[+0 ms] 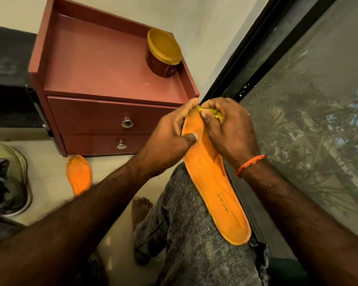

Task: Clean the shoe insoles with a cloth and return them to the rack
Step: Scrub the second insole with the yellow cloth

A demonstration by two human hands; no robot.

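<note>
Insole [213, 182] lies along the knee, right of the red cabinet [112, 83]. Left hand [170, 137] clamps its far toe end; right hand [227, 129] bunches the yellow cloth [212, 112] there. Best: brace firmly, short strokes toeward. Second insole [79, 174] waits on the floor.

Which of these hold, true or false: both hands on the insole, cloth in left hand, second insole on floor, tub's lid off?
1. Both hands are on the insole. True: left hand holds its edge, right hand works at the toe.
2. The yellow cloth is in the left hand. False: the right hand grips it.
3. A second insole lies on the floor. True.
4. The tub on the cabinet has its lid off. False: lid on.
</note>
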